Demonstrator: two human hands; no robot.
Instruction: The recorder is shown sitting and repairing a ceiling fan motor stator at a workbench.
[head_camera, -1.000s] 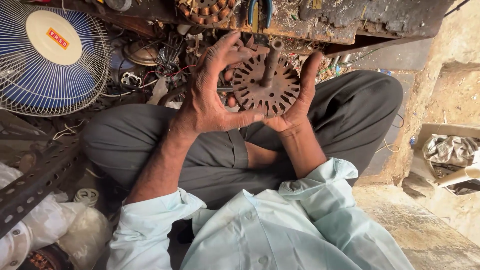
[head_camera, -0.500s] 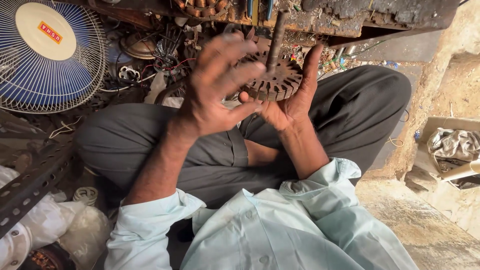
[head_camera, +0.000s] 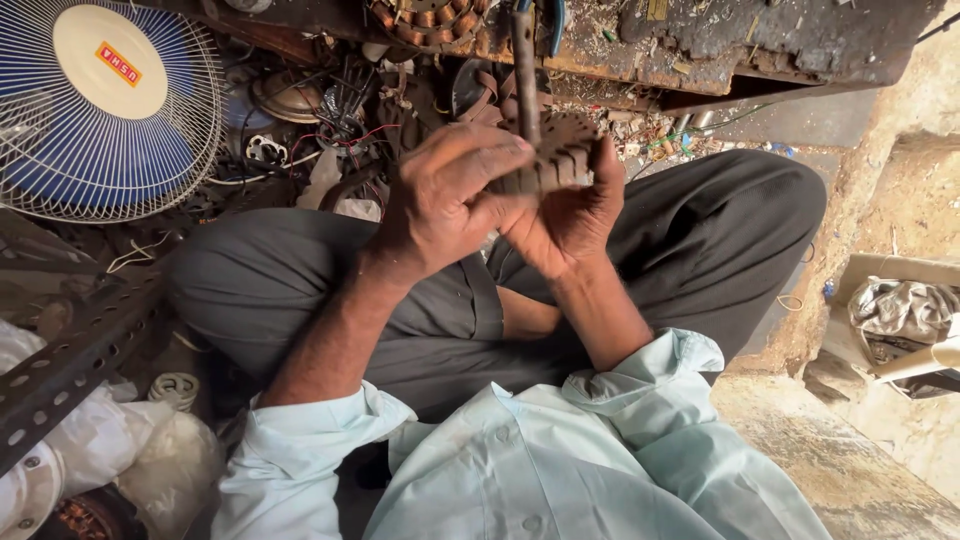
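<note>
A rusty slotted metal core (head_camera: 566, 150) with a shaft (head_camera: 524, 70) sticking up rests in my right hand (head_camera: 570, 215), which cups it from below and the right. My left hand (head_camera: 450, 200) covers its near left side, fingers wrapped over the rim. The core is tilted edge-on, so only its slotted rim shows. Both hands are held above my crossed legs in grey trousers (head_camera: 700, 240).
A blue table fan with a wire guard (head_camera: 100, 100) stands at the upper left. A cluttered low workbench (head_camera: 720, 40) with wound coils (head_camera: 420, 20) runs along the top. Loose wires and parts lie under it. A perforated metal angle bar (head_camera: 70, 360) lies at left.
The core has turned from face-on to edge-on and lifted a little, with the shaft now pointing up. My left hand slid over its near side.
</note>
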